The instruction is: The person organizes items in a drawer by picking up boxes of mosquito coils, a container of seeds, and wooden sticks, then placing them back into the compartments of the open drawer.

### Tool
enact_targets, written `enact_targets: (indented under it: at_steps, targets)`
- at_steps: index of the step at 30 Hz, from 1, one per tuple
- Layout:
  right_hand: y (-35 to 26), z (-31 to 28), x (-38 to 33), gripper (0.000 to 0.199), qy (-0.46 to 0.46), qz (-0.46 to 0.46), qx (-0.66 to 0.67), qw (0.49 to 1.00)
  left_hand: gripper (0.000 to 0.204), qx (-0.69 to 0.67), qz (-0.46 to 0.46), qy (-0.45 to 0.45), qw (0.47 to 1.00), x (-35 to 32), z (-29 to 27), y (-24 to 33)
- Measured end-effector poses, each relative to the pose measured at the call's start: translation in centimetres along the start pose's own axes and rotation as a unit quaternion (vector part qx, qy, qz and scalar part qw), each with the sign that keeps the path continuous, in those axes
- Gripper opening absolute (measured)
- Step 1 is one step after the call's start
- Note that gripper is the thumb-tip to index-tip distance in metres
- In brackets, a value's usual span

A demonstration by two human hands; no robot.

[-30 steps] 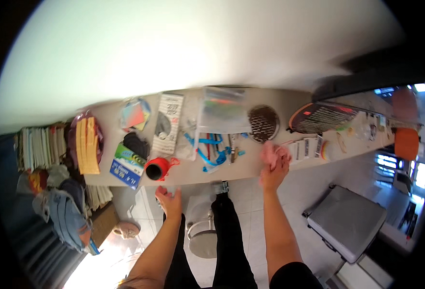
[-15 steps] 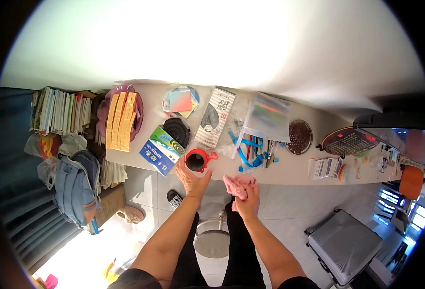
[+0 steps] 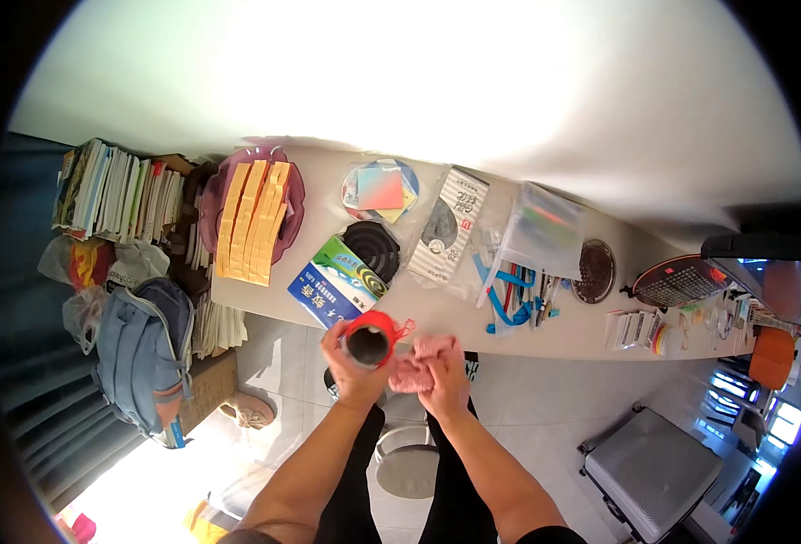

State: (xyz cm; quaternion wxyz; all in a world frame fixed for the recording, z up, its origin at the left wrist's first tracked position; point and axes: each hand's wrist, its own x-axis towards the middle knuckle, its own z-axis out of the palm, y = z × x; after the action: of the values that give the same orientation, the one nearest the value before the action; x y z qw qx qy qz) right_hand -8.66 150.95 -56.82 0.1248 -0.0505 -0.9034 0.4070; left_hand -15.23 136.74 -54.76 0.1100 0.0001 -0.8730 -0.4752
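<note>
My left hand point(image 3: 355, 383) is closed round a red, cup-like container point(image 3: 380, 321) with a dark inside and a red loop-like part on its right. It is at the table's near edge, its opening facing up. Close by on the right, my right hand point(image 3: 448, 390) grips a bunched pink cloth point(image 3: 411, 374), slightly blurred, a little apart from the container. Just beyond the container lies a blue-and-green box point(image 3: 332, 283), beside a black mosquito coil point(image 3: 372, 250).
On the table point(image 3: 319, 181) are a purple tray point(image 3: 297, 195) with yellow bundles, a disc with coloured paper squares point(image 3: 380, 188), a striped package point(image 3: 450, 222), pens with blue straps point(image 3: 514, 304) and a round metal tin point(image 3: 593, 272). Below stand a stool point(image 3: 407, 471) and suitcase point(image 3: 650, 462).
My left hand has closed round the red container and drawn it nearer to me. My right hand has brought the pink cloth closer to it. The whole view has shifted slightly.
</note>
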Motion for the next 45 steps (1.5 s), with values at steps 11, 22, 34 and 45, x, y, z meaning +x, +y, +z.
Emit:
enact_targets:
  at_steps: [11, 22, 34, 45]
  targets:
    - [1.4, -5.8, 2.3, 0.021, 0.018, 0.112, 0.190, 0.975, 0.085, -0.022, 0.009, -0.013, 1.000, -2.1, 0.0, 2.2]
    - [11.5, -18.0, 2.3, 0.075, 0.115, 0.165, -0.391, 0.898, 0.085, -0.118, 0.138, -0.117, 0.976, -1.3, 11.7, 3.7]
    - [5.4, -8.8, 7.6, 0.088, -0.091, -0.125, 0.059, 0.986, 0.090, -0.186, 0.379, -0.173, 0.890, 1.4, 11.6, 0.7]
    - [-1.6, -8.7, 3.2, 0.066, -0.125, -0.201, 0.010, 0.971, 0.065, -0.098, 0.275, -0.222, 0.930, -9.5, 2.4, -6.6]
